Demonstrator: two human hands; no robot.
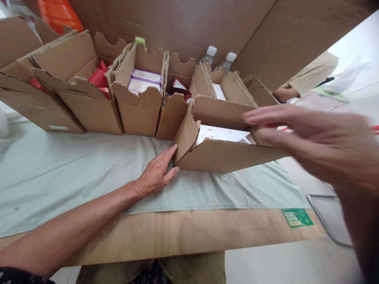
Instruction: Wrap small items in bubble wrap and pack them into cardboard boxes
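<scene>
A cardboard box (231, 156) sits at an angle near the front of the cloth-covered table, with flat white printed packs (223, 134) inside. My left hand (158, 169) rests on the cloth, fingers stretched out and touching the box's left end. Over the box's right end hovers my right hand (314, 142), blurred by motion, its fingers extended and thumb apart. Whether it touches the box rim I cannot tell. Behind stands a row of similar boxes: one holds purple-edged white packs (145, 81), another a dark red pack (180, 90), and another red items (99, 77).
A tall cardboard panel (177, 23) rises behind the row. Clear bottles with white caps (211, 51) and an orange object (60, 15) stand there. A green card (297, 218) lies on the wooden table edge (177, 232). Another person's arm (286, 93) shows at right, near a metal frame (322, 221).
</scene>
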